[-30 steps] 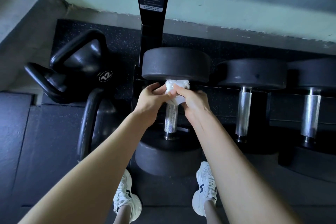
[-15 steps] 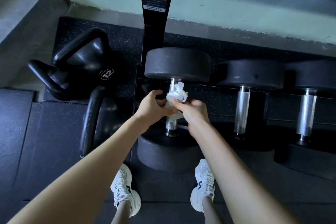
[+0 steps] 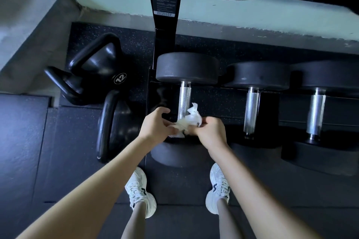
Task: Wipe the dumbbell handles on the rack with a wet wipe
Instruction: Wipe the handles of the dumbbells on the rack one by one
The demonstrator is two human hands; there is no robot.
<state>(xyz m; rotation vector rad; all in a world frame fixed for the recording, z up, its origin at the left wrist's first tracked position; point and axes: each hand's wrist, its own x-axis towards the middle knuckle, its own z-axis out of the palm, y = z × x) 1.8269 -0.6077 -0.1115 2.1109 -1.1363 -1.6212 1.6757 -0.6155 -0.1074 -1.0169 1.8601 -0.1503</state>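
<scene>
Your two hands meet at the near end of the leftmost dumbbell handle [image 3: 184, 99], a knurled silver bar running between two black rubber heads on the rack [image 3: 155, 91]. Your right hand [image 3: 210, 133] grips the crumpled white wet wipe [image 3: 189, 120], fingers curled round its bulk. Your left hand [image 3: 156, 126] pinches the wipe's lower left edge, thumb raised beside the bar. The wipe sits bunched between both hands, just in front of the bar's lower part; whether it presses on the metal cannot be told from this angle. The upper stretch of the handle shows bare and shiny.

To the right, two more dumbbells lie parallel on the rack, their handles, the middle handle [image 3: 251, 110] and the far-right handle [image 3: 317, 112], untouched and well apart from your hands. To the left, on the speckled floor mat [image 3: 136, 48], stands a black kettlebell marked 12 [image 3: 101, 64], with a second kettlebell [image 3: 108, 126] nearer you. Your white trainers, the left one [image 3: 139, 190] and the right one [image 3: 218, 186], stand on the dark floor just before the rack. The rack's black upright [image 3: 165, 25] rises against a pale green wall.
</scene>
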